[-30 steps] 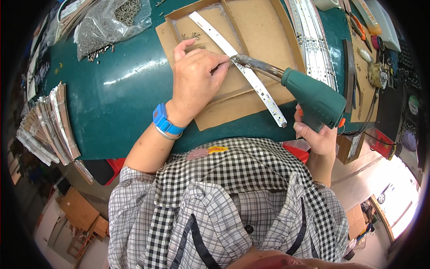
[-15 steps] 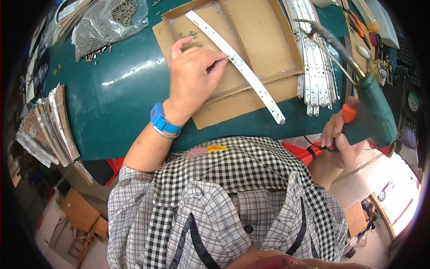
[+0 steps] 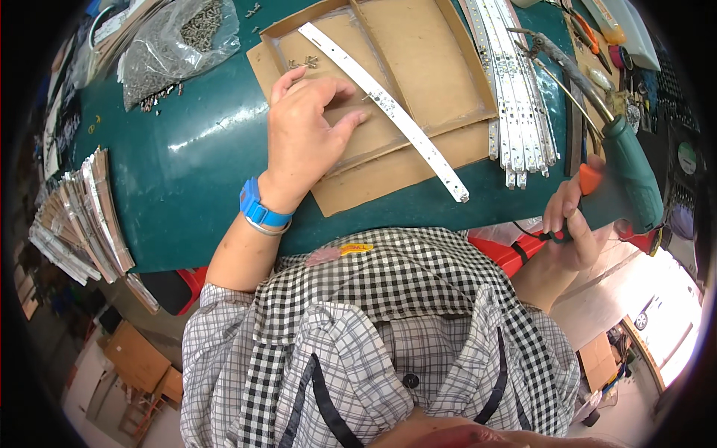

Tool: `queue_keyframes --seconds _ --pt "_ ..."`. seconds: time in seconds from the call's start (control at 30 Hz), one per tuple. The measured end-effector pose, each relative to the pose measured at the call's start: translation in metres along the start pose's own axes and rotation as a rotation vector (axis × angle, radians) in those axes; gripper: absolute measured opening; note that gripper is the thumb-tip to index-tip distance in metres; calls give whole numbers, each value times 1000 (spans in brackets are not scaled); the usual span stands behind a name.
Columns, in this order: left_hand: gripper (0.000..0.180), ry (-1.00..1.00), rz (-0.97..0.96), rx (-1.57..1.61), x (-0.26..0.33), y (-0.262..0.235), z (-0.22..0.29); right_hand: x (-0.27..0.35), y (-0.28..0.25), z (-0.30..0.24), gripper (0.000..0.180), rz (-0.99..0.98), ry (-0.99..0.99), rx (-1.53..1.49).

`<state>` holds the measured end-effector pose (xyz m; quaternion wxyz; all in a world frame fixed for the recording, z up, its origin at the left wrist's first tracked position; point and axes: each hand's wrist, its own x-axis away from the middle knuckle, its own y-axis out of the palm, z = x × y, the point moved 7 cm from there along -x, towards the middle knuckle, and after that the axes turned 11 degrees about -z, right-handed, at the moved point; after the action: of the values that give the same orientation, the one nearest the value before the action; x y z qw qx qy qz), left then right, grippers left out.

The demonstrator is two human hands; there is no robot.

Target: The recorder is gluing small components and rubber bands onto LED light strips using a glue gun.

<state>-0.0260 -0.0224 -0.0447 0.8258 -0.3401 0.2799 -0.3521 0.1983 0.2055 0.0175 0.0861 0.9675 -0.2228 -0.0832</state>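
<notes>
A long white LED circuit strip (image 3: 418,138) lies slantwise across a shallow cardboard tray (image 3: 478,71), its near end reaching past the tray's front edge. My left hand (image 3: 302,131) hovers over the tray just left of the strip, thumb and forefinger apart with nothing between them. Beside its fingertips, a tiny part (image 3: 367,98) seems to sit at the strip's edge. A few small metal pieces (image 3: 305,63) rest in the tray beyond that hand. At the right, my right hand (image 3: 573,224) grips a green soldering gun (image 3: 631,172) with an orange trigger; its tip points up and away from the strip.
Many LED strips (image 3: 521,112) are piled right of the tray, below the gun's tip. A clear bag (image 3: 168,56) of small metal parts lies at the far left. More strips (image 3: 86,216) are bundled at the left table edge. Pliers (image 3: 586,33) lie far right.
My left thumb and forefinger have parted, and that hand has drawn back leftward from the strip. The soldering gun stays in my right hand, nearly where it was. The whole view has shifted slightly.
</notes>
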Motion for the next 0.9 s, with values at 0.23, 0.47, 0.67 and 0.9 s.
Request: queue_keyframes --seconds 0.23,0.47,0.67,0.9 --pt "21 8 -1 -105 -2 1 4 10 9 24 72 -48 73 48" --pt "28 138 -58 -116 5 -6 30 3 9 12 69 -10 14 86" --pt "35 399 -329 3 15 26 89 -6 -12 -22 66 71 -149 252" --pt "26 498 -367 -72 7 38 91 -2 -23 -15 65 110 -142 305"
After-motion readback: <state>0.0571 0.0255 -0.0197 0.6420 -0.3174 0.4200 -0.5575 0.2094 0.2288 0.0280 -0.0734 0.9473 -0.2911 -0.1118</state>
